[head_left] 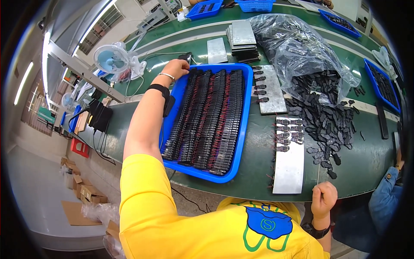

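While my left hand [174, 68] curls over the far left corner of the blue tray [243, 125] of black parts [207, 121], my right hand [323, 199], loosely closed, grips the near table edge [258, 192] beside a metal plate [289, 162].

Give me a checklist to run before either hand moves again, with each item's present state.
1. Left hand on the far left corner of the blue tray: ok.
2. Right hand at the near table edge, beside the metal plate: ok.
3. Rows of black parts lying orderly in the tray: ok.
4. Near plate fully loaded: not ok, parts only at its far end.
5. Loose black parts kept inside the plastic bag: not ok, spilled onto the table.
6. Right hand's grip: cannot tell.
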Motion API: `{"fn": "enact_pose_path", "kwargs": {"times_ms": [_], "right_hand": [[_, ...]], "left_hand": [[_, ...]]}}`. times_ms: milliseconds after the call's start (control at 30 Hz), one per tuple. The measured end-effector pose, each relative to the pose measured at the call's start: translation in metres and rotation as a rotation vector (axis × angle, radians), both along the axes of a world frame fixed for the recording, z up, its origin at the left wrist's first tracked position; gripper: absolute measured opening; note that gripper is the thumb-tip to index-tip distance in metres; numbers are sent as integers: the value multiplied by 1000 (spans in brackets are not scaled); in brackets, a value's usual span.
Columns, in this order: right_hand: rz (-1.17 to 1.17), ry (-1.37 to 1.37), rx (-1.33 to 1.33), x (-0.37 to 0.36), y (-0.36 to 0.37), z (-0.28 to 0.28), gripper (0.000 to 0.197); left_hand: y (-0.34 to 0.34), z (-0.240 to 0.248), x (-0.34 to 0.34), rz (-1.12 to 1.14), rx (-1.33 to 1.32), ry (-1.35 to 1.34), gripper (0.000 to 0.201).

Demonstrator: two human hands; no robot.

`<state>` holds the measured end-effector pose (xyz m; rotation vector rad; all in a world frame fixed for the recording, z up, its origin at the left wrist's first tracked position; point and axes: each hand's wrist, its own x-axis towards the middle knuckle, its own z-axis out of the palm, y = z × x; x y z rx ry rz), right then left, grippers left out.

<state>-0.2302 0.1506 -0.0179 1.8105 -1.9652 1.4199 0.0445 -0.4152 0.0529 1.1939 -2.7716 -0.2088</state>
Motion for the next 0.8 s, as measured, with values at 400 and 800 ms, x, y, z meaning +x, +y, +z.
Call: {"fn": "enact_pose_path", "kwargs": {"times_ms": [400,800], "right_hand": [[49,-20,-39,-5,4,-4,9],[152,-40,-64,-5,6,-4,10]], "left_hand": [[238,67,10,-759,98,-10,37],[336,9,105,-358,-210,237,38]]}}
